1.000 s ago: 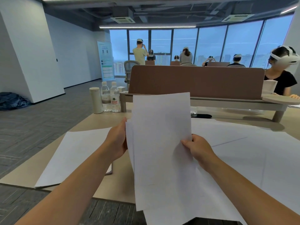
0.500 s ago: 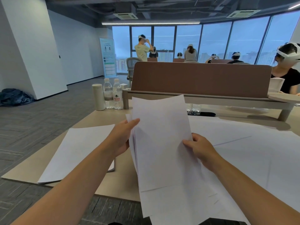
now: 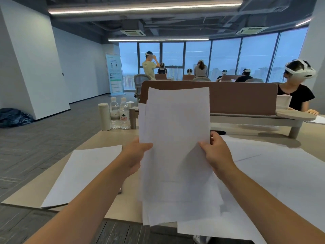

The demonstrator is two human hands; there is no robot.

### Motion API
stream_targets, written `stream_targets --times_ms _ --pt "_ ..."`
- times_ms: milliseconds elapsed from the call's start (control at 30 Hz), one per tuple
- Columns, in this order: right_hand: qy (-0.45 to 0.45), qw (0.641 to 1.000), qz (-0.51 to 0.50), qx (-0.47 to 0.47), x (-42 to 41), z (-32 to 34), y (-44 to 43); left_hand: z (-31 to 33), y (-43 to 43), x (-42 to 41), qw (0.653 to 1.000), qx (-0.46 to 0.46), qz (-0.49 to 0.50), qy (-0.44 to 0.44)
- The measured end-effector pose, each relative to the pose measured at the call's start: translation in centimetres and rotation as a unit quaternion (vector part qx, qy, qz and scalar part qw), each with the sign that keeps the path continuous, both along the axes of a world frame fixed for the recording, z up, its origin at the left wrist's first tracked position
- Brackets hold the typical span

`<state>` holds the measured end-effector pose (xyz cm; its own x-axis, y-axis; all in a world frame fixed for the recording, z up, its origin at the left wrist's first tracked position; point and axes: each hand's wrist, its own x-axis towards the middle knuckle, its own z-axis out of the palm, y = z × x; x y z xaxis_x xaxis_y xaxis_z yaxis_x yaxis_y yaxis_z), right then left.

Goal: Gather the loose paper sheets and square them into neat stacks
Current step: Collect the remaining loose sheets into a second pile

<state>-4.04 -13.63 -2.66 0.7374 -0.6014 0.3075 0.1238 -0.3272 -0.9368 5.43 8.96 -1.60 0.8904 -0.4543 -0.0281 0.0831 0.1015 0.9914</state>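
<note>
A bundle of white paper sheets point(image 3: 175, 138) is held upright in front of me, its edges uneven, with one sheet offset at the left. My left hand point(image 3: 135, 155) grips its left edge, thumb across the front. My right hand point(image 3: 215, 152) pinches its right edge, thumb on the front. A squared stack of white sheets point(image 3: 82, 175) lies on the beige table point(image 3: 31, 192) to the left. More loose sheets point(image 3: 281, 173) are spread over the table to the right, and one sheet point(image 3: 219, 224) hangs over the near edge.
A white flask point(image 3: 104, 116) and two water bottles point(image 3: 119, 113) stand at the table's far left. A brown divider screen point(image 3: 242, 97) crosses the back. A person in a headset sits at the far right, and several others are by the windows.
Both hands have lifted the bundle higher and turned it more upright. My left thumb has come round onto the front of the sheets. The view has tilted upward.
</note>
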Motion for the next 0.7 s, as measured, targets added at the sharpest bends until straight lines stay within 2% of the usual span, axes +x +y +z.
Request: stream_targets --times_ms 167,333,433,567,700 --pt "-0.075 0.996 -0.019 0.052 -0.8 4.7 0.5 4.4 -0.6 -0.6 0.993 -0.066 0.051 -0.085" --pt "-0.109 0.988 0.033 0.100 -0.9 7.8 0.6 6.8 -1.0 -1.0 0.983 -0.120 0.060 -0.127" --pt "-0.098 0.990 0.054 0.080 -1.2 7.3 0.5 6.2 -0.9 -1.0 0.982 -0.102 0.043 -0.151" --pt "-0.071 0.987 0.095 0.105 -1.5 4.6 -0.1 4.4 -0.5 -1.0 0.984 -0.060 0.026 -0.163" --pt "-0.054 0.989 0.136 0.037 -1.4 3.2 -0.7 3.1 0.4 -0.4 0.986 -0.043 0.016 -0.160"
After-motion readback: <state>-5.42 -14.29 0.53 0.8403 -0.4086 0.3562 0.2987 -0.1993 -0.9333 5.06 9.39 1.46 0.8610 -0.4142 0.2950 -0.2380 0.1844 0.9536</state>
